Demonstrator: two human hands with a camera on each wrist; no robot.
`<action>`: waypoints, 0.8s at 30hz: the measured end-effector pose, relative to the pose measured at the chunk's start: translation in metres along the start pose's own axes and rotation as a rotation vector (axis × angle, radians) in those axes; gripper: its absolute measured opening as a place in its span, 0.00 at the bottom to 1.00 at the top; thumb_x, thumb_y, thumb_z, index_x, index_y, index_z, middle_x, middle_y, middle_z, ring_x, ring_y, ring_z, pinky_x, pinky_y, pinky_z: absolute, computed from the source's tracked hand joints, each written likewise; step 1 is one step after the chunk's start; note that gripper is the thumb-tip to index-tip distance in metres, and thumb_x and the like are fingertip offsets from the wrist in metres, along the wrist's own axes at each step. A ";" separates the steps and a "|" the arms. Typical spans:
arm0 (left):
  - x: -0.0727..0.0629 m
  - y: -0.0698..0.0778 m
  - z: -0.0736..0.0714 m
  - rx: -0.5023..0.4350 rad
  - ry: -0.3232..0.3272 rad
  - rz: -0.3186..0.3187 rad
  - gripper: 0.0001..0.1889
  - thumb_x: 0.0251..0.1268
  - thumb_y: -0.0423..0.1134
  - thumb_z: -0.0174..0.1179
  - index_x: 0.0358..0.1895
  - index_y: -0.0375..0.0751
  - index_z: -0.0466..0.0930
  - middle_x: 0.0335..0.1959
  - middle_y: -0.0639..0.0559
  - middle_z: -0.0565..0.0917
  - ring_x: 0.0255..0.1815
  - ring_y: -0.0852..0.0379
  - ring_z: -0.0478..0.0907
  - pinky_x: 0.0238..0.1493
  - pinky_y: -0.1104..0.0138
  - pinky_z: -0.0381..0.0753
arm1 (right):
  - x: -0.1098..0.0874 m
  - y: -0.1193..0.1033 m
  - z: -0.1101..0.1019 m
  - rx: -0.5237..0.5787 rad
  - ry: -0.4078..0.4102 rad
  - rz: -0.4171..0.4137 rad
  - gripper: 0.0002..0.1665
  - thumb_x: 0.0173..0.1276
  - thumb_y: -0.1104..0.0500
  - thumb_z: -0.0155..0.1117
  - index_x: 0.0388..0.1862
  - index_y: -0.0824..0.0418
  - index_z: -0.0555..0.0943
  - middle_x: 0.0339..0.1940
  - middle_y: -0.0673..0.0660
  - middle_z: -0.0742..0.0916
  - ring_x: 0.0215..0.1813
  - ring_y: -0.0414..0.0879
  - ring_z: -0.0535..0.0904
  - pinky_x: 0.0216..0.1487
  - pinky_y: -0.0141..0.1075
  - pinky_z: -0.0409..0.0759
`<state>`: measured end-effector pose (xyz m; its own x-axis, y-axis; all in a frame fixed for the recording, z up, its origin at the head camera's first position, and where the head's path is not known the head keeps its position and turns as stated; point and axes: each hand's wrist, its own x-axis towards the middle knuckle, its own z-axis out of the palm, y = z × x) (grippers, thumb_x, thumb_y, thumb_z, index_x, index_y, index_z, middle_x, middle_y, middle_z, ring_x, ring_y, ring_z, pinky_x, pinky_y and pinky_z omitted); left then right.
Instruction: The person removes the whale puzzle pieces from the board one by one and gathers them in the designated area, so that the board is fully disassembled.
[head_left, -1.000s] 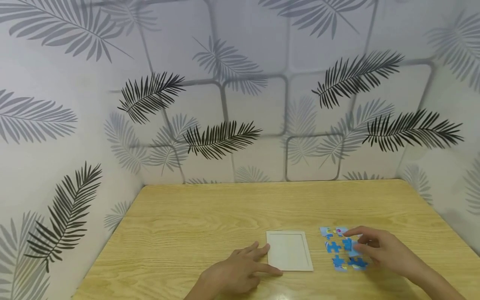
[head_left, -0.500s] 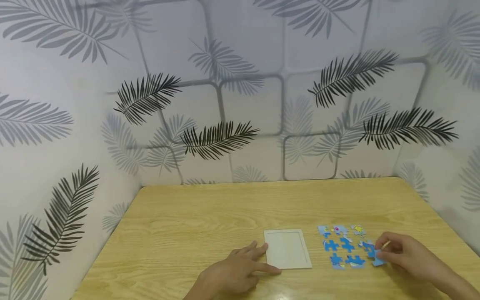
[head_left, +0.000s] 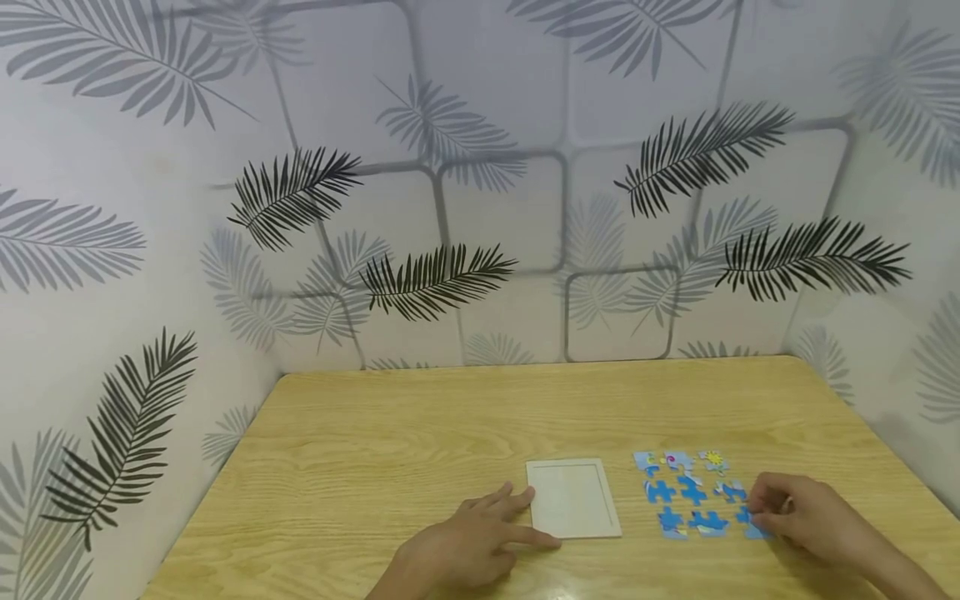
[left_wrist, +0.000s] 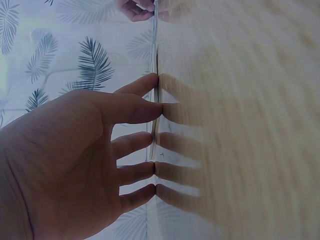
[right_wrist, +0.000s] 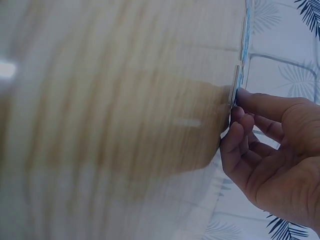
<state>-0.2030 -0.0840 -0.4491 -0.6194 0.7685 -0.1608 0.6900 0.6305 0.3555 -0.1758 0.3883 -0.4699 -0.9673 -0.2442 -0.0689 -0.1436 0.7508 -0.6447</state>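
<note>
My left hand (head_left: 472,546) lies beside a pale square frame (head_left: 573,500), its spread fingertips at the frame's left edge and near corner. In the left wrist view the fingers (left_wrist: 135,173) stand apart, tips down on the table and the frame's edge. My right hand (head_left: 813,515) pinches a blue jigsaw piece (head_left: 756,531) low over the table, at the near right corner of a group of pieces. Seen from the right wrist, the thumb is on that piece (right_wrist: 235,82) and the other fingers curl beneath. Part of the piece is hidden by the fingers.
Several blue jigsaw pieces (head_left: 693,492) lie in loose rows right of the frame, one with a yellow sun (head_left: 714,460). The wooden table (head_left: 390,442) meets a leaf-patterned wall (head_left: 495,325) behind and at the sides.
My right hand has carried the jigsaw piece from above the group's middle to the right and nearer, down to its near right corner. My left hand stays at the frame.
</note>
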 end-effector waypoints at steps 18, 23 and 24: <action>0.002 -0.006 0.000 0.051 0.005 0.024 0.30 0.77 0.37 0.54 0.72 0.81 0.72 0.86 0.55 0.50 0.85 0.44 0.51 0.74 0.38 0.64 | 0.000 -0.020 0.005 -0.035 0.184 -0.087 0.06 0.80 0.57 0.61 0.46 0.57 0.84 0.33 0.45 0.86 0.23 0.36 0.74 0.22 0.34 0.75; 0.003 -0.006 -0.001 0.110 0.056 0.093 0.31 0.74 0.36 0.56 0.73 0.78 0.72 0.85 0.56 0.54 0.84 0.49 0.56 0.70 0.39 0.71 | 0.002 -0.052 -0.001 -0.049 0.320 -0.156 0.13 0.80 0.58 0.62 0.59 0.56 0.83 0.45 0.49 0.89 0.36 0.34 0.82 0.32 0.33 0.82; 0.003 -0.005 -0.003 0.125 0.073 0.107 0.31 0.73 0.36 0.57 0.73 0.76 0.72 0.85 0.56 0.56 0.83 0.50 0.57 0.70 0.41 0.71 | 0.002 -0.058 -0.002 -0.070 0.345 -0.189 0.16 0.79 0.58 0.62 0.62 0.53 0.82 0.49 0.48 0.88 0.41 0.32 0.82 0.35 0.33 0.83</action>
